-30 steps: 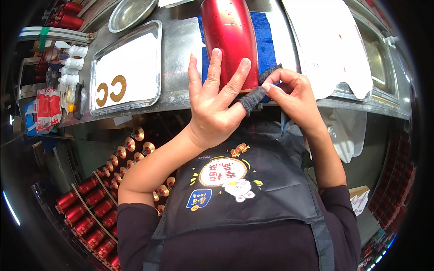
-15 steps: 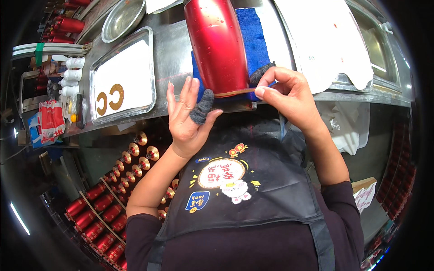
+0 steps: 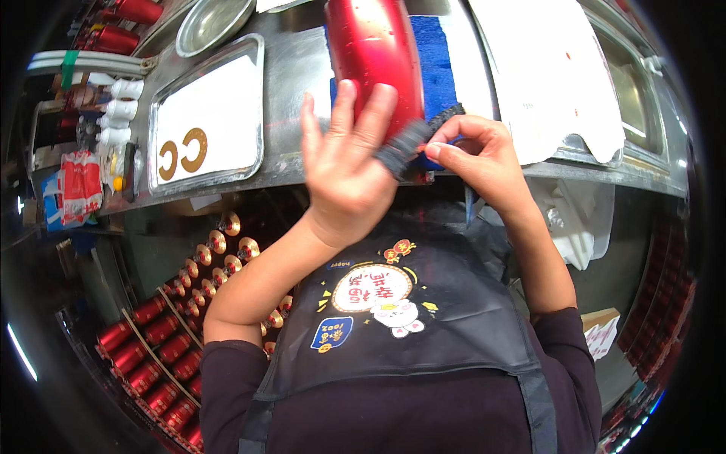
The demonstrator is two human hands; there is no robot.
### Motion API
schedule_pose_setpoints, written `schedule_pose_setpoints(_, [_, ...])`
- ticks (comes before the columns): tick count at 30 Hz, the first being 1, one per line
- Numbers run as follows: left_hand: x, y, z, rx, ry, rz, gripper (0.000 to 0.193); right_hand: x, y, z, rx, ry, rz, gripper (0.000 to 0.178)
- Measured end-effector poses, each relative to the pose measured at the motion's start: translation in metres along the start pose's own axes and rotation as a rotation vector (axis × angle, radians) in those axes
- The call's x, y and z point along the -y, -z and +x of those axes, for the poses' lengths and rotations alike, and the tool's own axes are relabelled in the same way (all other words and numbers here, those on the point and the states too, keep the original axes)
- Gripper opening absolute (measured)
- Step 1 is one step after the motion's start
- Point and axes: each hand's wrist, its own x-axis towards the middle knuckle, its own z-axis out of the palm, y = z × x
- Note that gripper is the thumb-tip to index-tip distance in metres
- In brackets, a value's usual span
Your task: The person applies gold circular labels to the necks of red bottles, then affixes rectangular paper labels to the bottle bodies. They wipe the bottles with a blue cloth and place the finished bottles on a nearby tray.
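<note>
A glossy red metal vessel [image 3: 378, 57] lies on its side on a blue cloth [image 3: 433, 68], with droplets on its surface. My left hand [image 3: 344, 166] is over its near end, fingers spread. A dark grey knitted finger sleeve [image 3: 404, 147] on that hand reaches to the vessel's near rim and hides much of it. To its right, my right hand [image 3: 484, 151] pinches the end of a thin brown strip between thumb and forefinger. Most of the strip is covered now. Another dark sleeve [image 3: 445, 117] is on a finger of this hand, beside the vessel.
A metal tray [image 3: 261, 98] with white paper and two gold C-shaped pieces [image 3: 194, 150] stands to the left. Behind it is a round metal bowl [image 3: 215, 26]. White sheeting [image 3: 556, 83] covers the right side. Several red vessels [image 3: 162, 329] stand in racks at lower left.
My left hand has swung right, from beside the vessel to across its near end, covering the strip along the rim. My right hand keeps its pinch almost in place. The view has shifted slightly.
</note>
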Motion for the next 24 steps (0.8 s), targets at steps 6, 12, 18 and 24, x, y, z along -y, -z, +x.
schedule_pose_setpoints(6, [0.01, -0.001, -0.021, -0.093, 0.356, -0.448, 0.046, 0.003, -0.006, -0.001, -0.029, 0.013, 0.002, 0.01])
schedule_pose_setpoints(12, [0.013, 0.01, -0.051, -0.013, 0.24, -0.298, 0.044, 0.012, -0.008, -0.005, -0.064, 0.051, -0.037, 0.011])
schedule_pose_setpoints(18, [0.026, 0.01, -0.056, 0.026, 0.129, -0.234, 0.038, 0.01, -0.012, -0.001, -0.051, 0.004, -0.028, 0.012])
schedule_pose_setpoints(24, [0.023, 0.013, -0.043, 0.026, 0.036, -0.152, 0.035, 0.008, -0.009, 0.001, -0.045, -0.003, -0.037, 0.012])
